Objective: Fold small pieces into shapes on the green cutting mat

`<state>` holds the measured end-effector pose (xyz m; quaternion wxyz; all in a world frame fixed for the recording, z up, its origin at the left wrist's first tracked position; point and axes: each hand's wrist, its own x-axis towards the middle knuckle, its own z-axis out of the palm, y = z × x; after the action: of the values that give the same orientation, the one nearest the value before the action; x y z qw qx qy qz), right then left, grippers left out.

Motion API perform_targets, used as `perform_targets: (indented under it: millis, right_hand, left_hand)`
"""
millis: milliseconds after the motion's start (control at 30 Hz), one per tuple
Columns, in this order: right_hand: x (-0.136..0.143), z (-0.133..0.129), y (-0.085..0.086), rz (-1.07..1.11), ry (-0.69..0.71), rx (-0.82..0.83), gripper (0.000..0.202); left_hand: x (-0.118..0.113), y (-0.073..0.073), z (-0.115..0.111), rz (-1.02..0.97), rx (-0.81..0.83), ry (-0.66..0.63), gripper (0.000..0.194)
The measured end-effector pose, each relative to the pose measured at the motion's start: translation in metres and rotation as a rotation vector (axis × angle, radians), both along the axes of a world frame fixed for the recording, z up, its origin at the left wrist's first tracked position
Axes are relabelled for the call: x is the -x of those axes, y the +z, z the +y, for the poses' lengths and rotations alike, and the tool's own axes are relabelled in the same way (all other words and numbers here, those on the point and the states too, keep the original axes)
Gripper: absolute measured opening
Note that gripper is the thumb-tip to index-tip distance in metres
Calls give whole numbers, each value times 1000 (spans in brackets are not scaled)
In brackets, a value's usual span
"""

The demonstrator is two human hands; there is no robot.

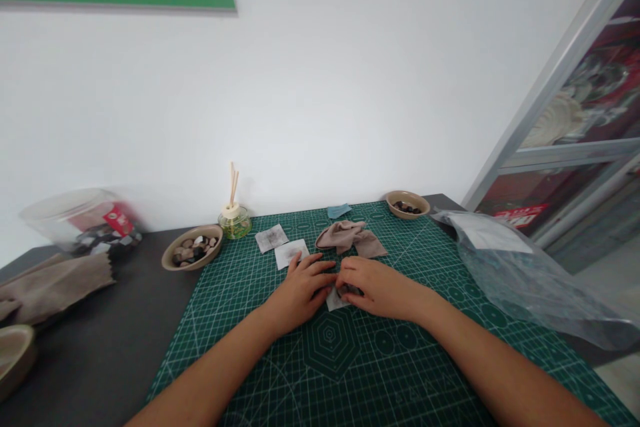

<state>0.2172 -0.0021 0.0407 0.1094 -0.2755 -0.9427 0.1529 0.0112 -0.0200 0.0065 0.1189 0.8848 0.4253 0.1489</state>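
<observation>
On the green cutting mat (pixel 330 367), my right hand (pixel 373 285) curls its fingers down over a small white sheet (pixel 336 300) with dark smudges. Something dark shows under those fingers, too covered to make out. My left hand (pixel 303 290) lies beside it with fingers stretched out, their tips close to the right hand and the sheet's edge. Just beyond my left fingers are a second white sheet (pixel 287 253) with a grey smudge and a greyer smudged sheet (pixel 271 238). A crumpled brown cloth (pixel 343 235) rests behind my right hand.
Bowls of stones stand at left (pixel 167 260) and back right (pixel 407 197). Near the wall are a reed diffuser (pixel 235 221) and a blue piece (pixel 339 211). Further left are a clear tub (pixel 65 213), another cloth (pixel 65 287) and a bowl (pixel 17 340); rightward, a plastic bag (pixel 525 287).
</observation>
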Motion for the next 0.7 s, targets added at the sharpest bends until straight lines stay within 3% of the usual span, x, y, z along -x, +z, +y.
perform_targets:
  millis: [200, 700]
  right_hand:
    - [-1, 2, -3, -29, -68, -49, 8]
    - [0, 1, -2, -13, -10, -20, 8]
  left_hand:
    - [0, 0, 0, 0, 3, 8, 34]
    - [0, 0, 0, 2, 6, 1, 31]
